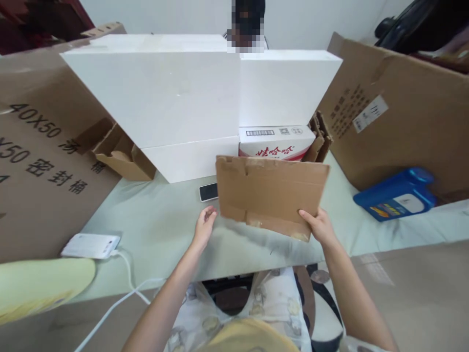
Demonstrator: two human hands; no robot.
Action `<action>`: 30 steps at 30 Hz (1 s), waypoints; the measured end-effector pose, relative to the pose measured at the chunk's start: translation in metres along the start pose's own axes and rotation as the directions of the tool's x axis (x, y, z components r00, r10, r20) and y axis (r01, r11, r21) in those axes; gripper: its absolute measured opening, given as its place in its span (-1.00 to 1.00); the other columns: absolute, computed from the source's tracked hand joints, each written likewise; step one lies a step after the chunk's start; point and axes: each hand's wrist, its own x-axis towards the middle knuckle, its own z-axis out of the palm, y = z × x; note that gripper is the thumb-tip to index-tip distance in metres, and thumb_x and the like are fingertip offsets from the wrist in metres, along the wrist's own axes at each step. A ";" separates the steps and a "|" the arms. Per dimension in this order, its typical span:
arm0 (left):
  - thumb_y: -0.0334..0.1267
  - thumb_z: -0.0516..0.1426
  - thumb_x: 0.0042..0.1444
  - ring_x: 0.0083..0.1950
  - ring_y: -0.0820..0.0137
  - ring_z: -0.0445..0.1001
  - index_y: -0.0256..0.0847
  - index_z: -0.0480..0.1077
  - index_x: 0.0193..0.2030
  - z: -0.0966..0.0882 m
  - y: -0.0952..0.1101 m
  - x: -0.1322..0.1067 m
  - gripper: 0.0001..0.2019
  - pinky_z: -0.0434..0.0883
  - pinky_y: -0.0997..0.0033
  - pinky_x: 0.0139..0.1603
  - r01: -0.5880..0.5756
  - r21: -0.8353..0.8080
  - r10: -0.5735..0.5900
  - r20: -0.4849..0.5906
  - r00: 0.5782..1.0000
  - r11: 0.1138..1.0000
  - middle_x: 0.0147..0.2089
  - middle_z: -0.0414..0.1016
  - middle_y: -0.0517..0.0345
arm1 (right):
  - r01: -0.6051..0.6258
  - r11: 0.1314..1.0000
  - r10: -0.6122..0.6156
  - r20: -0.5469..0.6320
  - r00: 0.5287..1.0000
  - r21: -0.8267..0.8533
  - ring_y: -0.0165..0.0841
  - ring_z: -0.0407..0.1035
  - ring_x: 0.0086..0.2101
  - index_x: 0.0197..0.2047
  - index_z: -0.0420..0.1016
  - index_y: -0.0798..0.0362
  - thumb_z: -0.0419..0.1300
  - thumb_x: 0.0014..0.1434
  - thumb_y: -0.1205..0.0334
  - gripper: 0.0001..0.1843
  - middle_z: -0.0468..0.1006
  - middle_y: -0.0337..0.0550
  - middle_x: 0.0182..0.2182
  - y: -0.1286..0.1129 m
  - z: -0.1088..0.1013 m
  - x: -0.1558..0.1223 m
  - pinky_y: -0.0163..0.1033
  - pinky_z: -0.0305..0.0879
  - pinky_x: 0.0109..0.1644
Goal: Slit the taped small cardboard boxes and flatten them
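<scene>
A flat, brown piece of cardboard (273, 193) is tilted up over the table in front of me. My right hand (320, 226) grips its lower right part, with the thumb lying on the near face and the other fingers mostly hidden behind. Just off its left edge is my left hand (205, 222), fingers loosely bent and apparently holding nothing. Behind the cardboard's left side, a small dark-faced device with a white rim (208, 192) lies partly covered on the cloth.
White boxes (190, 93) and a red-lettered carton (276, 139) stand at the back. Large brown cartons (44, 146) flank both sides. A blue bottle (397, 195) lies right; a white power bank (91, 245) with a cable sits left on the pale tablecloth (157, 244). Another person is beyond the boxes.
</scene>
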 end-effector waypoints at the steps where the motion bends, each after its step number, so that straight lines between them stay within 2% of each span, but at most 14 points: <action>1: -0.12 0.22 0.34 0.06 0.24 0.55 -0.28 0.45 0.08 0.003 -0.002 0.002 -0.70 0.56 0.07 0.09 0.008 0.012 -0.008 0.000 1.000 1.000 0.07 0.53 -0.01 | 0.023 1.000 -0.026 -0.163 0.986 -0.019 -0.10 0.55 -0.30 -0.33 0.53 0.06 0.42 -0.16 -0.29 -0.42 0.65 -0.03 -0.39 -0.001 -0.012 -0.006 0.04 0.54 -0.15; 2: -0.12 0.22 0.34 0.05 0.25 0.55 -0.28 0.46 0.07 0.005 -0.004 0.004 -0.70 0.55 0.08 0.09 0.019 0.023 -0.020 0.007 1.000 1.000 0.06 0.53 -0.01 | 0.048 0.998 -0.060 -0.333 0.941 -0.042 -0.09 0.53 -0.30 -0.35 0.51 0.07 0.42 -0.18 -0.29 -0.42 0.63 -0.03 -0.41 -0.003 -0.025 -0.012 0.07 0.53 -0.13; 3: -0.12 0.22 0.34 0.03 0.26 0.56 -0.28 0.46 0.05 0.008 -0.006 0.005 -0.71 0.56 0.08 0.08 0.025 0.030 -0.025 0.019 1.000 0.999 0.04 0.54 0.00 | 0.075 0.995 -0.100 -0.490 0.866 -0.070 -0.07 0.52 -0.27 -0.36 0.49 0.08 0.41 -0.16 -0.30 -0.41 0.61 -0.03 -0.39 -0.005 -0.037 -0.017 0.10 0.52 -0.08; 5: -0.11 0.21 0.34 -0.01 0.28 0.56 -0.29 0.47 0.01 0.015 -0.009 0.005 -0.73 0.56 0.10 0.06 0.029 0.037 -0.030 0.052 0.998 0.999 -0.01 0.55 0.02 | 0.124 0.983 -0.183 -0.704 0.687 -0.135 -0.02 0.51 -0.13 -0.28 0.50 0.09 0.36 -0.08 -0.29 -0.42 0.61 0.03 -0.25 -0.008 -0.058 -0.021 0.16 0.47 0.06; 7: -0.11 0.22 0.34 -0.03 0.30 0.57 -0.29 0.48 -0.02 0.024 -0.011 0.003 -0.73 0.56 0.11 0.06 0.027 0.038 -0.030 0.084 0.996 0.999 -0.04 0.56 0.04 | 0.155 0.968 -0.252 -0.808 0.532 -0.200 0.04 0.47 0.04 -0.14 0.49 0.10 0.31 0.02 -0.23 -0.43 0.58 0.12 -0.06 -0.010 -0.073 -0.014 0.19 0.39 0.21; 8: -0.10 0.22 0.34 -0.04 0.30 0.57 -0.29 0.48 -0.04 0.029 -0.012 0.001 -0.73 0.56 0.11 0.06 0.025 0.036 -0.029 0.098 0.995 0.999 -0.05 0.56 0.04 | 0.162 0.961 -0.277 -0.829 0.486 -0.226 0.06 0.44 0.10 -0.09 0.48 0.11 0.29 0.05 -0.20 -0.44 0.56 0.16 0.02 -0.009 -0.078 -0.005 0.20 0.35 0.26; 9: -0.10 0.22 0.34 -0.04 0.30 0.58 -0.29 0.48 -0.05 0.033 -0.013 -0.001 -0.73 0.55 0.11 0.07 0.024 0.034 -0.028 0.109 0.994 0.999 -0.06 0.57 0.04 | 0.165 0.956 -0.294 -0.837 0.463 -0.244 0.06 0.43 0.13 -0.04 0.47 0.12 0.28 0.08 -0.16 -0.45 0.54 0.20 0.06 -0.006 -0.082 0.009 0.20 0.33 0.29; 10: -0.09 0.22 0.33 -0.05 0.30 0.58 -0.29 0.48 -0.06 0.038 -0.014 -0.003 -0.73 0.55 0.11 0.07 0.023 0.031 -0.027 0.117 0.993 0.999 -0.07 0.57 0.05 | 0.166 0.953 -0.303 -0.834 0.460 -0.255 0.05 0.42 0.15 0.00 0.46 0.13 0.26 0.11 -0.12 -0.46 0.53 0.21 0.09 -0.003 -0.084 0.025 0.19 0.32 0.31; 11: -0.08 0.22 0.32 -0.06 0.31 0.58 -0.29 0.49 -0.07 0.042 -0.014 -0.005 -0.73 0.55 0.10 0.08 0.023 0.028 -0.026 0.122 0.992 0.999 -0.08 0.58 0.05 | 0.166 0.953 -0.304 -0.821 0.483 -0.255 0.02 0.44 0.13 0.03 0.46 0.13 0.24 0.15 -0.08 -0.48 0.54 0.18 0.09 0.002 -0.085 0.044 0.17 0.33 0.31; 15: -0.02 0.28 0.19 -0.12 0.30 0.61 -0.26 0.50 -0.13 0.051 -0.012 -0.011 -0.68 0.55 0.08 0.09 0.020 0.008 -0.021 0.114 0.993 1.000 -0.14 0.62 0.05 | 0.091 0.976 -0.209 -0.753 0.624 -0.196 -0.13 0.50 0.04 0.06 0.48 0.17 0.22 0.31 0.09 -0.63 0.60 0.07 -0.02 0.025 -0.080 0.133 0.12 0.40 0.25; 17: 0.04 0.30 0.05 -0.14 0.26 0.63 -0.23 0.52 -0.17 0.050 -0.010 -0.012 -0.63 0.56 0.08 0.10 0.019 -0.004 -0.019 0.096 0.995 1.000 -0.15 0.65 0.04 | 0.023 0.987 -0.128 -0.706 0.696 -0.157 -0.20 0.51 0.01 0.08 0.49 0.14 0.25 0.36 0.08 -0.65 0.58 -0.01 0.01 0.036 -0.073 0.173 0.09 0.46 0.18; 21: 0.13 0.28 -0.13 -0.13 0.19 0.65 -0.20 0.53 -0.21 0.043 -0.007 -0.011 -0.54 0.55 0.06 0.09 0.033 -0.016 -0.032 0.046 0.998 0.999 -0.17 0.68 0.01 | -0.088 0.990 0.008 -0.590 0.807 -0.107 -0.19 0.50 0.01 0.15 0.48 0.11 0.26 0.36 0.04 -0.60 0.54 -0.04 0.09 0.052 -0.061 0.230 0.02 0.53 0.07; 24: 0.15 0.27 -0.18 -0.14 0.16 0.65 -0.20 0.53 -0.23 0.038 -0.007 -0.009 -0.51 0.55 0.06 0.08 0.057 -0.009 -0.057 0.020 0.998 0.998 -0.17 0.68 -0.01 | -0.138 0.986 0.062 -0.561 0.825 -0.094 -0.16 0.50 0.02 0.16 0.48 0.11 0.27 0.35 0.04 -0.58 0.53 -0.05 0.11 0.061 -0.056 0.254 0.02 0.53 0.07; 30: 0.20 0.27 -0.20 -0.12 0.13 0.66 -0.19 0.53 -0.24 0.036 -0.008 -0.007 -0.48 0.53 0.08 0.11 0.100 0.018 -0.101 0.015 0.995 0.995 -0.16 0.68 -0.04 | -0.176 0.976 0.049 -0.657 0.753 -0.128 -0.17 0.47 0.07 0.21 0.44 0.08 0.25 0.37 0.05 -0.57 0.50 0.00 0.15 0.066 -0.064 0.283 0.07 0.50 0.14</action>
